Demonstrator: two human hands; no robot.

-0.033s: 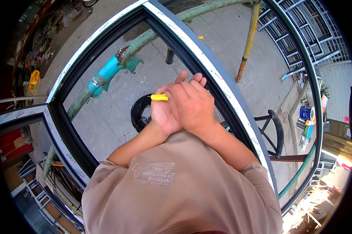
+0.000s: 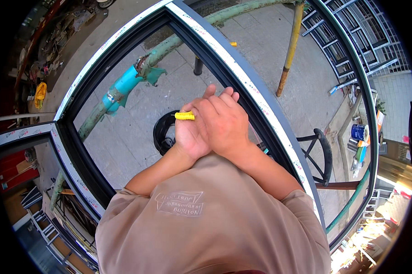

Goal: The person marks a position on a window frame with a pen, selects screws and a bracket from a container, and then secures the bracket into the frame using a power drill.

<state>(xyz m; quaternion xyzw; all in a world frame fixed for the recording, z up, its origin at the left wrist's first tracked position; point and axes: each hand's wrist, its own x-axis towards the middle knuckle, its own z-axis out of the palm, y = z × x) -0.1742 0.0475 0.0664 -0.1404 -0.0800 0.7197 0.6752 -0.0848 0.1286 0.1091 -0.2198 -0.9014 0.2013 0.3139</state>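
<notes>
My left hand [image 2: 190, 137] lies palm up over the opening of a large window frame [image 2: 235, 68], its fingers mostly covered. Across it, back upward, rests my right hand [image 2: 226, 121], and the two palms press together. Between them sits a small yellow ribbed piece [image 2: 184, 116], like a tool handle, with a thin tip poking out to the left; its other end is hidden under the right hand. Fingertips of both hands show at the far side, close to the frame's black inner edge. White printed protective film covers the frame's outer face.
Under the frame runs a green pipe rail [image 2: 165, 48] with a torn turquoise wrap [image 2: 121, 89]. A black coil [image 2: 162, 132] lies on the paving below my hands. To the right stand a yellow post [image 2: 290, 48], a black curved stand [image 2: 322, 157], a blue can [image 2: 359, 132] and stacked frames [image 2: 352, 36].
Both hands and the yellow piece have shifted very slightly left; their grip looks the same.
</notes>
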